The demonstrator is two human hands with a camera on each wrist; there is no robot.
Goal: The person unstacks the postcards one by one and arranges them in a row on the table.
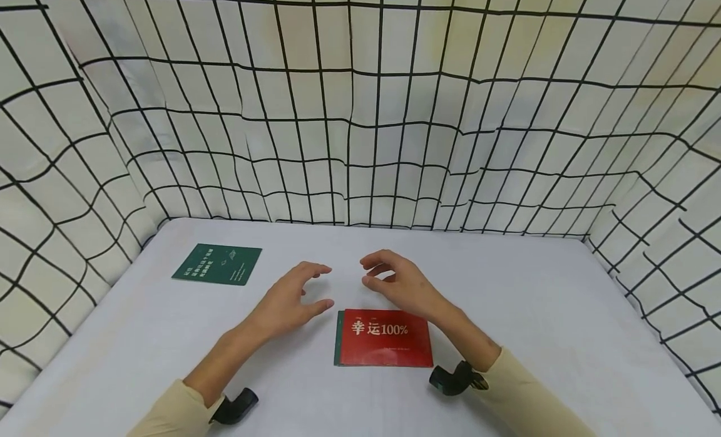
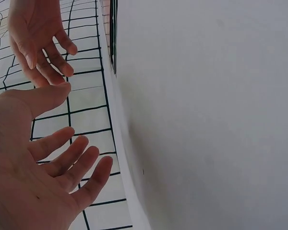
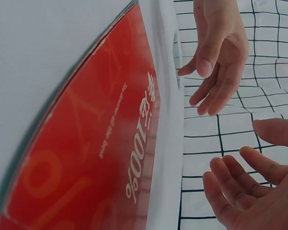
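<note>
A red card [image 1: 386, 346] with white characters and "100%" lies flat on the white table, on top of a green one [image 1: 338, 338] whose left edge peeks out. Above and left of this stack my left hand [image 1: 290, 301] hovers, fingers relaxed and apart from the thumb, holding nothing. My right hand [image 1: 401, 283] is raised just beyond the red card, its fingers loosely bent and bare of any object. In the right wrist view the red card [image 3: 101, 129] shows large beside the right hand [image 3: 259, 187]. The left wrist view shows both palms facing, apart.
A separate green card [image 1: 218, 264] with white print lies at the table's far left. White cloth covers the table [image 1: 541, 324]. A black wire grid [image 1: 366, 124] with white backing rises along the back and both sides. Each wrist carries a small black camera [image 1: 450, 379].
</note>
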